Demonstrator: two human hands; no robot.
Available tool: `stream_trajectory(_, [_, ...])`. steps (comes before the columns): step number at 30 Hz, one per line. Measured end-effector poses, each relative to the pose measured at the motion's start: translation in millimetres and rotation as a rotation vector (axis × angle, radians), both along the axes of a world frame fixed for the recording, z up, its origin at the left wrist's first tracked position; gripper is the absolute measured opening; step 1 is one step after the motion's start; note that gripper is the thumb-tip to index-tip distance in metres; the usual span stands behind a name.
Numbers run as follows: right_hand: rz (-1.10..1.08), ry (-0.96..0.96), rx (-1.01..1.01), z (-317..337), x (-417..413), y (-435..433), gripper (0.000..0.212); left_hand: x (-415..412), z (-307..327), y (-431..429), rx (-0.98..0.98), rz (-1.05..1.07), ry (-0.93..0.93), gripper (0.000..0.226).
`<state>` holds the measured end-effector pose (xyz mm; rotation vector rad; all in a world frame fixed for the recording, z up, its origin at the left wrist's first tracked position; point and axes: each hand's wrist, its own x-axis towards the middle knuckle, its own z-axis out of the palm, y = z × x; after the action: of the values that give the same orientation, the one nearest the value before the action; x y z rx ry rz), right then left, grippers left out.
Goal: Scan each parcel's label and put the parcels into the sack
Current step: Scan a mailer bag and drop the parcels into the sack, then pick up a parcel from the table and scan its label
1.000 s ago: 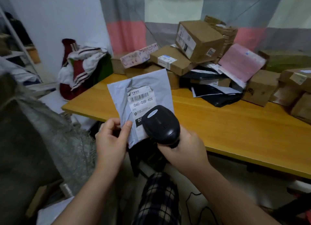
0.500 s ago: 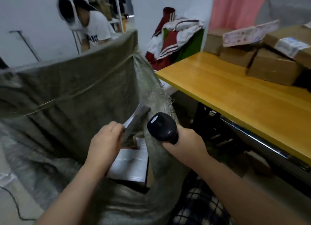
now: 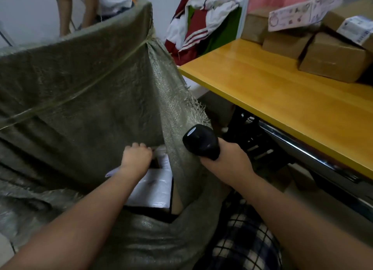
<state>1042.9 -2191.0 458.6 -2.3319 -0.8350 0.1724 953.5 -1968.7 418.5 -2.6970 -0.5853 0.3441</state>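
Observation:
A large grey-green woven sack (image 3: 80, 87) stands open in front of me. My left hand (image 3: 137, 155) reaches down inside it, knuckles up and fingers curled over parcels. A pale corner of the grey mailer (image 3: 110, 172) shows beside my wrist; whether my fingers still hold it is hidden. A white-wrapped parcel (image 3: 153, 189) lies in the sack under my forearm. My right hand (image 3: 226, 162) grips the black barcode scanner (image 3: 200, 142) just outside the sack's right edge.
A yellow wooden table (image 3: 282, 91) runs along the right with cardboard boxes (image 3: 333, 59) stacked at its far end. Red, white and green clothes (image 3: 201, 23) are piled behind the sack. A person (image 3: 101, 3) stands beyond the sack's far rim.
My view swung from the table to the sack. My left hand carried the grey mailer from in front of the scanner down into the sack; the mailer now lies low under my wrist.

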Motion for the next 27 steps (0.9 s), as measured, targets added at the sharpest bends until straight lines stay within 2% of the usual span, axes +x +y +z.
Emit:
stream_trajectory(3, [-0.05,0.025,0.012,-5.6,5.8,-14.4,0.03,18.6,0.9,-26.7,-0.051,-0.059,-0.112,0.027])
stream_trajectory(8, [-0.155,0.083,0.091,4.5,20.0,-49.1,0.035,49.6,46.5,-79.4,-0.085,-0.26,-0.346,0.026])
stream_trajectory(12, [-0.266,0.038,0.206,29.2,32.5,-89.3,0.018,69.0,87.1,-115.0,-0.118,-0.4,-0.488,0.026])
stream_trajectory(15, [-0.398,0.002,0.252,52.2,42.8,-134.9,0.026,90.9,111.2,-151.8,-0.148,-0.526,-0.522,0.029])
stream_trajectory(20, [-0.627,-0.032,0.42,88.3,62.1,-218.9,0.016,135.3,137.1,-231.9,-0.234,-0.735,-0.557,0.03])
stream_trajectory(27, [-0.87,-0.147,0.515,128.8,80.8,-324.1,0.015,206.0,165.9,-343.6,-0.28,-0.934,-0.538,0.032])
